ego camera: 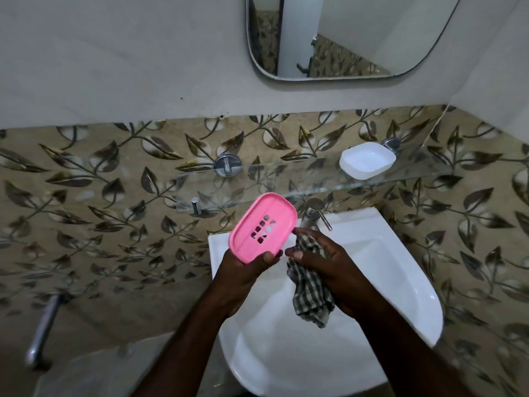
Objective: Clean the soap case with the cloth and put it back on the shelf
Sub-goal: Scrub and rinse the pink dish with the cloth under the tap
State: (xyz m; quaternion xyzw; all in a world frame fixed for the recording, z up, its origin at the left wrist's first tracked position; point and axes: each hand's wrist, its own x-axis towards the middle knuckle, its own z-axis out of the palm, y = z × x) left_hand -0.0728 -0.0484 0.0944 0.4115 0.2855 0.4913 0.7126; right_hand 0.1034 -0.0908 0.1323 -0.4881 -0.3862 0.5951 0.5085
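Head view: pink soap case (263, 227) is held in the air, tilted, over the back left corner of the sink (400, 282), just in front of the front edge of the glass shelf (286, 193). The left grip (246, 267), a bare hand, clamps the case's near end, thumb on the upper face, fingers curled under. The right grip (323, 262) is closed round a bunched checked cloth (309, 293), and the loose end hangs over the basin. Cloth sits just beside the case; can't tell if it touches.

Handling, as a guess: the case looks like light, stiff plastic, likely slick if wet. Hold it by the rim and keep fingers off the drain slots.

Around: white dish (367, 160) at the right end of the shelf, left and middle of it free. Tap (315, 213) stands under the shelf, close behind the hands, so it could snag the cloth. Mirror (343, 38) above.
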